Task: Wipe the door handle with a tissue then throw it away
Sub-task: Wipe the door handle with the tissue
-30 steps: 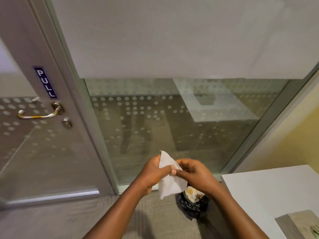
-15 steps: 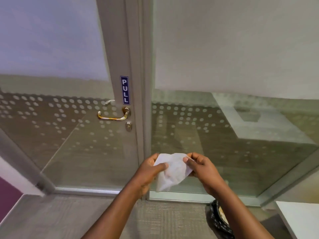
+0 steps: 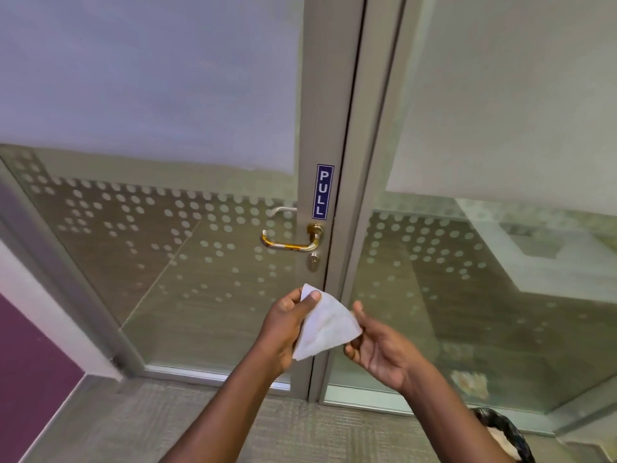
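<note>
Purple wall panelling fills the lower left corner, and beside it a grey metal frame runs up along the glass door (image 3: 167,262), whose lower pane carries a pattern of frosted dots. Further right, on the door's closing stile, the brass door handle (image 3: 290,240) sticks out with its long axis lying level, the free end pointing left and the pivot at the right, just under a blue PULL sign (image 3: 324,192) and above a small lock cylinder (image 3: 313,262).

Below the handle the left hand (image 3: 283,329) is closed around the upper left edge of a white tissue (image 3: 325,325), thumb pressed on top of its corner. The tissue is folded to a rough triangle and spreads right toward the right hand (image 3: 380,349), which is half open, fingers loosely curled, touching or just short of the tissue's right corner; which of the two is unclear.

The handle lies above the hands, well apart from them, and slightly left of the tissue. The left hand sits nearer, almost directly beneath the lever, so a rise from there looks the shortest path. At the lower right edge a black-lined bin (image 3: 504,432) shows partly.
</note>
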